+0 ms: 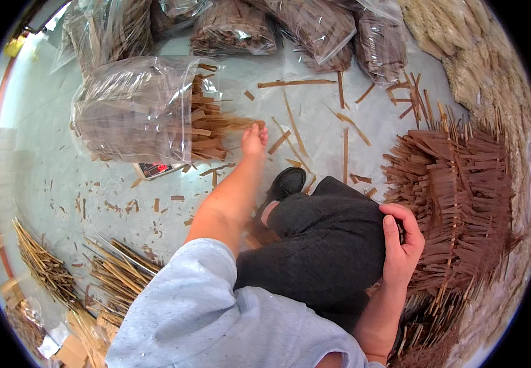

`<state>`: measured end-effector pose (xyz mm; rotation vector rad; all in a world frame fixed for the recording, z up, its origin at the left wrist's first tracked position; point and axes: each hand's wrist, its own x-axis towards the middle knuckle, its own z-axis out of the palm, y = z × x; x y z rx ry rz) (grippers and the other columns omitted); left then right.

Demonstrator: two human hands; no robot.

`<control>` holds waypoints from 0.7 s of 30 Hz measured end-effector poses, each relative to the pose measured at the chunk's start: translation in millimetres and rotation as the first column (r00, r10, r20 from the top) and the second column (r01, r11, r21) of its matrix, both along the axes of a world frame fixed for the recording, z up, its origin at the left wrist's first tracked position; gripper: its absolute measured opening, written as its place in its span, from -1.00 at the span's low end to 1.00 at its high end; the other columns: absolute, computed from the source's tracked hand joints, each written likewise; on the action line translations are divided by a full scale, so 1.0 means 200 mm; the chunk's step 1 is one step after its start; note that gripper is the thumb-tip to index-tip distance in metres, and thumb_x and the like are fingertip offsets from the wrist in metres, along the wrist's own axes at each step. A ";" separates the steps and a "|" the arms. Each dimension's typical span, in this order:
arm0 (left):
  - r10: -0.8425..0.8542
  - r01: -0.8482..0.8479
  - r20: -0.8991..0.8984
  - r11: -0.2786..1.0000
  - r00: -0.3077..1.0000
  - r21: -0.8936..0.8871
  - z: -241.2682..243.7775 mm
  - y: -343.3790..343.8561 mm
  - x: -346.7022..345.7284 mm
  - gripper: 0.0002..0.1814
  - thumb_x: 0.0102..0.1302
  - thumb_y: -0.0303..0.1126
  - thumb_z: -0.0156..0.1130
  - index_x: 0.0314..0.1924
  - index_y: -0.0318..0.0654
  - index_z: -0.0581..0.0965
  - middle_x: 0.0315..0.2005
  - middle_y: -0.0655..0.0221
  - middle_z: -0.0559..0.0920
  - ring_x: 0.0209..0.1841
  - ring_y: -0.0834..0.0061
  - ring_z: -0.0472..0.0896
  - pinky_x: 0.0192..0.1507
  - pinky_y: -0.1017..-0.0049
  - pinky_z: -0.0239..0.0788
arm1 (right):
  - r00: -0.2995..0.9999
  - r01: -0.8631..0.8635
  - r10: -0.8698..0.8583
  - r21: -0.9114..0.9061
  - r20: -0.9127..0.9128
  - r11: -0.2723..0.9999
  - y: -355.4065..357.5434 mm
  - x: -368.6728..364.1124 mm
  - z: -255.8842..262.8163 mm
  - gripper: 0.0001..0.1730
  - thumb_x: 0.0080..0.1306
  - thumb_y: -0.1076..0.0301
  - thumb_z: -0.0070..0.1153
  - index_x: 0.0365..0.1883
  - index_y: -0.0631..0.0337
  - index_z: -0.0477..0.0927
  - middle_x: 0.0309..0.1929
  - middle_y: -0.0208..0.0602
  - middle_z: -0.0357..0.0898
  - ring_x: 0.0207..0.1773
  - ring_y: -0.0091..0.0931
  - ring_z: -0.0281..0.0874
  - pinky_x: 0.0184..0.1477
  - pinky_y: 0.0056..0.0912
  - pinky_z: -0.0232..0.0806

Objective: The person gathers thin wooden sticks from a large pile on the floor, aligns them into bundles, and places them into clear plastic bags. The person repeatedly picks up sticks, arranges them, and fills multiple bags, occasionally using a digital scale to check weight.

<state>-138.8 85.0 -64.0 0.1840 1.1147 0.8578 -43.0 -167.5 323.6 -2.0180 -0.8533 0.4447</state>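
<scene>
My left hand [254, 139] is stretched forward, its fingers closed on the end of a thin brown strip [235, 122], slightly blurred. That strip runs to a bundle of flat brown strips [208, 138] poking out of the mouth of a clear plastic bag [132, 110]. The bag lies on its side, over a digital scale [157, 170] with a lit red display, mostly hidden. My right hand [401, 241] rests at my bent knee in dark trousers [316, 248], thumb and fingers curved apart, with nothing seen in it.
Several filled plastic bags [233, 30] line the far side. To the right lies a pile of brown fringed strips on thin sticks [454, 207], beside a rough tan rock-like surface [500, 78]. Stick bundles [44, 262] lie at lower left. Loose strips [346, 154] litter the pale floor [123, 188].
</scene>
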 end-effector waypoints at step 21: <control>-0.846 0.892 -0.301 0.373 0.441 0.256 0.14 -0.67 0.12 -0.73 0.32 -0.20 0.18 -0.17 -0.23 0.64 -0.39 0.37 0.70 -0.40 0.50 0.61 -0.35 0.41 0.45 | 0.999 -0.024 0.024 -0.010 0.029 1.000 0.06 -0.03 0.02 -0.87 0.28 0.49 0.12 -0.22 0.32 0.61 -0.17 -0.26 0.60 -0.05 -0.47 0.50 0.09 -0.44 0.26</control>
